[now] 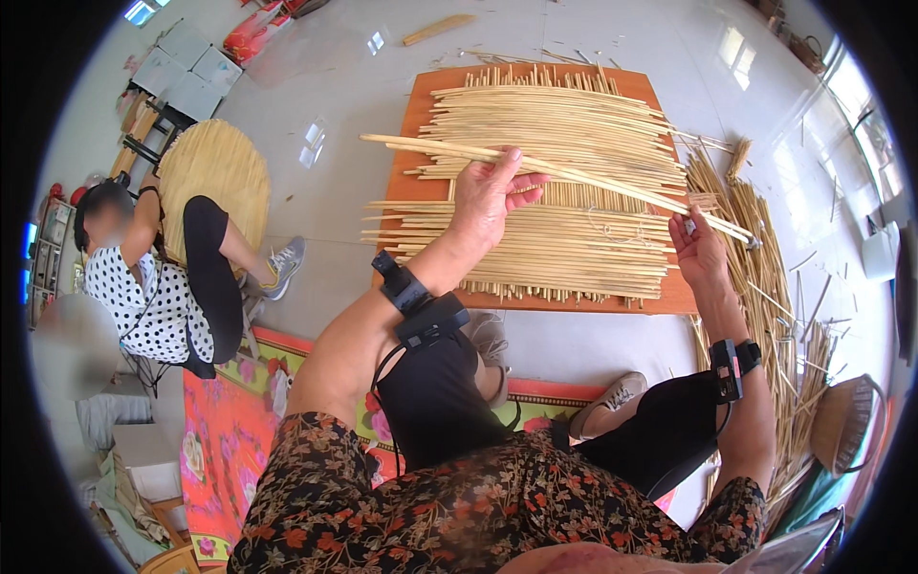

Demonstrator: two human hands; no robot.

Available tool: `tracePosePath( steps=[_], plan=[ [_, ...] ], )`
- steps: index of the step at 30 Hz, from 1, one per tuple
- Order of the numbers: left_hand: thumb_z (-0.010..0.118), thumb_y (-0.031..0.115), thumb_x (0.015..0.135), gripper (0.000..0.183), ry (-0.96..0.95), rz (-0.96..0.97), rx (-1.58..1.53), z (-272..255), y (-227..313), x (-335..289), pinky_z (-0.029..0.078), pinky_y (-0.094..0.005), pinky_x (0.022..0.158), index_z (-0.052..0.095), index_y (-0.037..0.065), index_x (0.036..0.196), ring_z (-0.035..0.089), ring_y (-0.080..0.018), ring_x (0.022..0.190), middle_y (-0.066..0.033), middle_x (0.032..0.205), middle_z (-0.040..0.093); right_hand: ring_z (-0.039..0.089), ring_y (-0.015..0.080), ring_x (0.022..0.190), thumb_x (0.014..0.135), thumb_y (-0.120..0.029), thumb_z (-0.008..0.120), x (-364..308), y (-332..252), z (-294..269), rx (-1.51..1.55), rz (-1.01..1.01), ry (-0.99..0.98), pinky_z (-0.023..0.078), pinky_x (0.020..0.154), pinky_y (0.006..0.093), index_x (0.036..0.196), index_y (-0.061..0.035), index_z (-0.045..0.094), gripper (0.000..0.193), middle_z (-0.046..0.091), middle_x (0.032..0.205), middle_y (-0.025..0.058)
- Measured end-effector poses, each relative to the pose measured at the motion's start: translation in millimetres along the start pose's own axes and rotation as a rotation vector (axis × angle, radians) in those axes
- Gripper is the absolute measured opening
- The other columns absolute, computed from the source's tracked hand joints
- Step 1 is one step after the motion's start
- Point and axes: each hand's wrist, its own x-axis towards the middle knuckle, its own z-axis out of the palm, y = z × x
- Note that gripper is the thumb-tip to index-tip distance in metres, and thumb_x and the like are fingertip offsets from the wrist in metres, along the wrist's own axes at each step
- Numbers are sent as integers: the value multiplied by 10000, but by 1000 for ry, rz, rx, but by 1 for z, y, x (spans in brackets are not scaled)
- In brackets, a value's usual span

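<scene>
My left hand is closed around a pair of long, pale plant stalks, pinching them near the middle between thumb and fingers. They slant down to the right, raised over the table. At their right end, my right hand also grips them between thumb and fingertips. Beneath lies a mat of stalks, many laid side by side across others whose ends poke out at the far and near edges. A second band of stalks lies nearer me, with a gap between. A thin loose string curls over this nearer band.
An orange-brown low table bears the mat. Piles of stalks lie on the floor to its right, near a wicker basket. At left, a seated co-worker holds a round stalk panel. Floral cloth covers the floor near me.
</scene>
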Motion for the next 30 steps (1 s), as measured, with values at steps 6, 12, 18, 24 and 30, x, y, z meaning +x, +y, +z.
tracePosePath(
  steps=[6,12,18,24,30],
  plan=[
    [693,287,1027,216,-53,39,-11,2,0,2,642,-298,766,684,95,1124,756,-251,1017,-90,1085,741,711,239,932,1019,-112,679,-3,-6,-1,23,-10,-28,669,866,376,1090,13,655,145,674,1019,112],
    [712,215,1008,180,9,0,-75,-17,-2,12,656,-302,729,685,55,1084,765,-287,989,-114,1019,743,718,243,887,1002,-81,692,-5,4,15,17,-93,-58,668,849,378,1057,-20,650,92,689,950,92],
    [690,276,1025,280,44,-37,-25,-11,4,12,644,-334,829,644,25,1141,737,-291,1046,-161,1167,700,721,248,893,991,-95,714,-25,-4,31,45,-116,-60,671,844,384,1029,9,625,142,675,971,113],
    [677,346,1034,325,-51,-275,282,14,1,-1,629,-336,776,654,23,1060,752,-240,930,-122,1011,720,722,247,907,1005,-115,702,-23,-1,27,46,-151,-11,664,865,382,1023,13,637,145,684,980,118],
    [766,254,958,222,-269,532,1100,77,2,-22,581,-335,677,713,40,990,709,-213,750,-85,872,742,734,256,813,973,-134,739,-34,19,43,-2,-149,-103,668,789,363,1038,45,570,254,703,952,167]
  ],
)
